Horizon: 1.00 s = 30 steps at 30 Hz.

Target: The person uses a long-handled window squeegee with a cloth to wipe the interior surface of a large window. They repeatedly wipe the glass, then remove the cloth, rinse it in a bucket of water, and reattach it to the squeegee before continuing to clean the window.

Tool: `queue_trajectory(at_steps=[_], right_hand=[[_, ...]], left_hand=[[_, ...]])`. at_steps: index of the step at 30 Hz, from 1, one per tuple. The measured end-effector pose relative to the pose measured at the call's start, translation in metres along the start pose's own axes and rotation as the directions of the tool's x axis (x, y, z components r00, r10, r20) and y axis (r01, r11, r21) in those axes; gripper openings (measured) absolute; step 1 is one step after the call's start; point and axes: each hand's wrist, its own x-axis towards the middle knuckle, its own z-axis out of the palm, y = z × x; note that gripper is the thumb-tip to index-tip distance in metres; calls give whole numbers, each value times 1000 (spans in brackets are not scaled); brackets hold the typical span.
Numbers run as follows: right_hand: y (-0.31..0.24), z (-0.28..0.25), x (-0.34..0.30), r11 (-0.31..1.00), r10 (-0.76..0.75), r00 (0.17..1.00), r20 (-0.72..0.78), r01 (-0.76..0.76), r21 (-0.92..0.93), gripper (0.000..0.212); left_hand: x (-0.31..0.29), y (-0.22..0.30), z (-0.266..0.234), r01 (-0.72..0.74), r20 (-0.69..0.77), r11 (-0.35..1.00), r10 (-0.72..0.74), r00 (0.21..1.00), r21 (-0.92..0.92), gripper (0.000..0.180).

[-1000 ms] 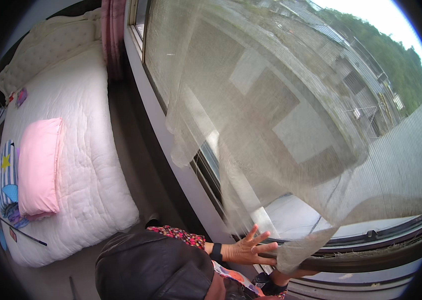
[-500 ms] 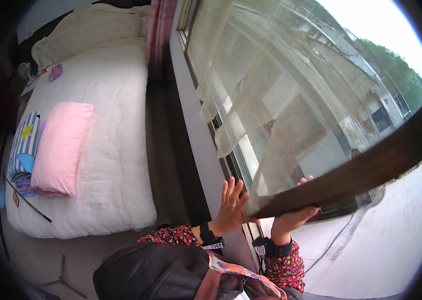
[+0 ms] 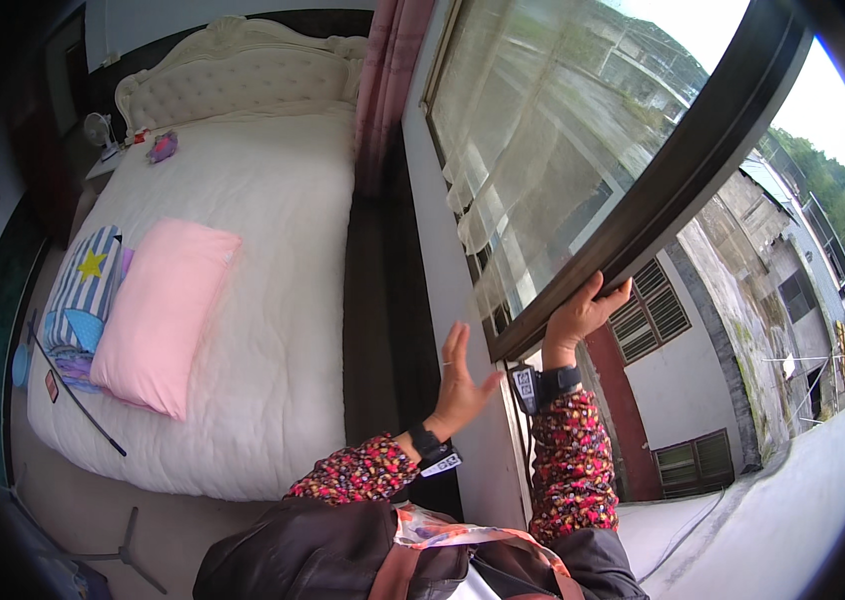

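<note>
My right hand [image 3: 583,318] is closed on the dark brown edge of a window sash [image 3: 663,200], near its lower corner, with the fingers bent against the frame. The sash stands to the right of the bed and holds a large glass pane [image 3: 553,130]. A sheer whitish curtain shows through the pane. My left hand [image 3: 463,390] is raised beside the sash's lower corner, touching nothing, with fingers stretched and the thumb apart. Both wrists wear black bands below which floral sleeves show.
A white bed [image 3: 278,200] fills the left side, with a pink pillow [image 3: 168,315] and a striped folded bundle [image 3: 83,295] on it. A grey wall [image 3: 433,260] runs between bed and window. Outside the open window gap stands a building [image 3: 668,380]. A thin stand [image 3: 128,550] rests on the floor.
The sash has moved away from me, with my right hand on it, and more of the outside shows past its edge. My left hand has come off the sash's lower corner.
</note>
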Motion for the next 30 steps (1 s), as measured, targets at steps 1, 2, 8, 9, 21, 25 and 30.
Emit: queue_trajectory(at_steps=[1,2,8,9,21,25,30], right_hand=[[4,11,3,1000,13,1000,2,-13,-26,62],[8,22,5,999,10,1000,1,-10,-49,65],[37,79,16,997,81,997,18,-80,-16,74],[42,86,17,995,98,995,3,-98,-25,75],[65,109,33,996,85,988,127,-84,-8,79],[50,75,21,988,68,975,211,-37,-150,73],[-12,-41,-108,883,367,879,305,-432,185,22]], left_hand=[[-1,-10,-11,0,0,1000,0,1000,24,94],[-3,-21,-21,37,6,999,-37,999,23,87],[-48,-57,-68,192,68,964,-208,976,185,81],[-55,-59,-74,211,84,957,-231,969,197,81],[-60,-69,-109,181,173,940,-238,956,289,76],[-68,-61,-109,208,269,951,-267,926,229,73],[-69,-55,-111,179,419,964,-248,874,197,52]])
